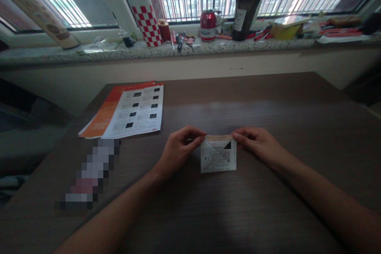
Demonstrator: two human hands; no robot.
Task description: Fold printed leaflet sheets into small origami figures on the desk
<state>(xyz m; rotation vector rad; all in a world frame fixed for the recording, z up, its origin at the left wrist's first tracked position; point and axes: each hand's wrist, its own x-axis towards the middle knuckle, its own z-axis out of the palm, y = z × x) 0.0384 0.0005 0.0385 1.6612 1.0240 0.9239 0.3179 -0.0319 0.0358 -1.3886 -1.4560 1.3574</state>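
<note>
A small rectangular piece of printed paper (218, 158) hangs between my hands above the dark wooden table (268, 103). It looks folded, with creases, a pale orange strip along its top and a dark triangle near the upper right. My left hand (181, 147) pinches its upper left corner between thumb and fingers. At the upper right corner, my right hand (257, 141) holds it in the same kind of pinch. Whether the paper's lower edge touches the table, I cannot tell.
Orange and white printed sheets (137, 113) lie at the table's back left. Nearer me is a pixelated, unrecognisable long item (89, 174). On the stone windowsill (119, 53) stand a checkered white bottle (145, 16), a red can (207, 25), a dark cup (245, 14) and assorted clutter.
</note>
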